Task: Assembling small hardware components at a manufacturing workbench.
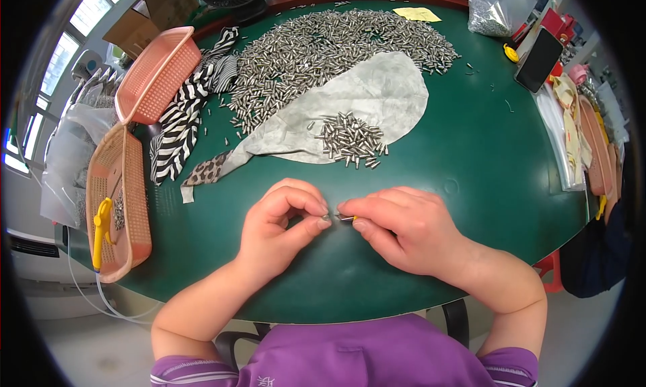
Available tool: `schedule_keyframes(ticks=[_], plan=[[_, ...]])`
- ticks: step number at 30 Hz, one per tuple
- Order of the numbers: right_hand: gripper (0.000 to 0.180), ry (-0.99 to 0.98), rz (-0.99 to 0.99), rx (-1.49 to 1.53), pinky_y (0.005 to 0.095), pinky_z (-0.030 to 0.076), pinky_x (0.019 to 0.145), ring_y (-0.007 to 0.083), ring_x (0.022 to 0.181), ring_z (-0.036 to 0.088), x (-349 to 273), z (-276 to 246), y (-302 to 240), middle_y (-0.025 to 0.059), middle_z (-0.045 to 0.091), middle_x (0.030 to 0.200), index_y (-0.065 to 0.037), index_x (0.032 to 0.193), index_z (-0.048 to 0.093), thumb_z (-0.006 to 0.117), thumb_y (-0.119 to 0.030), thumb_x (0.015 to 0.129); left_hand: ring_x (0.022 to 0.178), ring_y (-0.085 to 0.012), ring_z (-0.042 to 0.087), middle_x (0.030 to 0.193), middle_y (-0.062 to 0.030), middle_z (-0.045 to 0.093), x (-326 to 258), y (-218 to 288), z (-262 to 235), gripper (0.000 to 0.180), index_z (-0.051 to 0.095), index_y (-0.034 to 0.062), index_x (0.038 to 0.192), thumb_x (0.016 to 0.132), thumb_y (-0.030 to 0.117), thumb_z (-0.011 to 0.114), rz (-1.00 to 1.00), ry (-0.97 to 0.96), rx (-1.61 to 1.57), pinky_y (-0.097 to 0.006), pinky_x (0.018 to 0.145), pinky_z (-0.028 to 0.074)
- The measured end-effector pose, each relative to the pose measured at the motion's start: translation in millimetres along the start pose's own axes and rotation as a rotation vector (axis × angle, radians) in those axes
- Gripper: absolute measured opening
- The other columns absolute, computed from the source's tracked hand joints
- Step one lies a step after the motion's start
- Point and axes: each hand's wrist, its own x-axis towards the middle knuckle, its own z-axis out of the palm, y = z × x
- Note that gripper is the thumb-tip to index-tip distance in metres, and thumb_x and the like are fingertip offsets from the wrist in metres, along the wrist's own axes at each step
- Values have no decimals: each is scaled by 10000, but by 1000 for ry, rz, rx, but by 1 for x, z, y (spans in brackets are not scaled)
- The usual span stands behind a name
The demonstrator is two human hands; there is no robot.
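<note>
- Head view: both forearms come up from the lower edge and angle inward, so the two hands meet just above the near rim of the round green table [471, 185].
- The left hand [279, 229] lies with its wrist on the table, knuckles arched upward and fingers [303, 200] curled over toward the thumb. Thumb and forefinger are pinched nearly shut on a small metal pin [326, 218] at their tips.
- The right hand [404, 229] rests palm down, fingers stretched leftward and drawn together. Its thumb and forefinger are closed on a thin tool with a yellow tip [348, 218], which points at the left hand.
- The pin and the tool tip touch or nearly touch in the narrow gap between the two hands; which one, I cannot tell.
- Just beyond the hands a small heap of metal pins [353, 139] lies on a grey cloth [390, 91] spread over the table.
- Farther back a much larger spread of metal pins [323, 50] covers the far part of the table, partly beside and partly above the cloth.
- To the left lie a black-and-white striped fabric [182, 128] and two pink plastic baskets [156, 74]; the nearer one overhangs the table's edge with a yellow-handled tool [101, 229] on it.
- At the far right edge stands a dark phone [538, 58], near a clear bag of metal parts [494, 13].
</note>
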Motion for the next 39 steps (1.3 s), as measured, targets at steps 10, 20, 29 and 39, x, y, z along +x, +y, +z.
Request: schedule_keyframes(ticks=[10, 20, 29, 39], plan=[[255, 85, -104, 23, 320, 522, 598, 214, 718, 647, 0, 2, 3, 36, 665, 844, -112, 1035, 670, 697, -104, 781, 946, -153, 594, 1038, -75, 592, -1, 3, 2, 144, 626, 15, 986, 860, -54, 637, -71, -4, 10, -277, 836, 501], [289, 77, -107, 11, 314, 518, 592, 210, 708, 641, 0, 1, 4, 32, 662, 843, -113, 1063, 662, 699, -107, 777, 903, -154, 606, 965, -58, 638, 0, 7, 3, 100, 650, 25, 959, 868, -16, 647, -114, 1, 129, -273, 783, 494], [298, 36, -105, -29, 301, 507, 601, 189, 693, 640, 0, -1, 1, 19, 680, 865, -114, 1061, 689, 713, -84, 766, 849, -175, 617, 910, -54, 651, 0, 6, 4, 66, 645, 32, 931, 868, 14, 652, -121, 1, 250, -286, 752, 497], [369, 69, -118, -159, 301, 481, 569, 183, 672, 596, 0, -3, 0, 4, 636, 862, -166, 1078, 701, 724, -64, 724, 839, -183, 616, 879, -50, 648, -1, 4, 4, 34, 637, 37, 920, 888, 45, 631, -172, -11, 244, -293, 753, 493]])
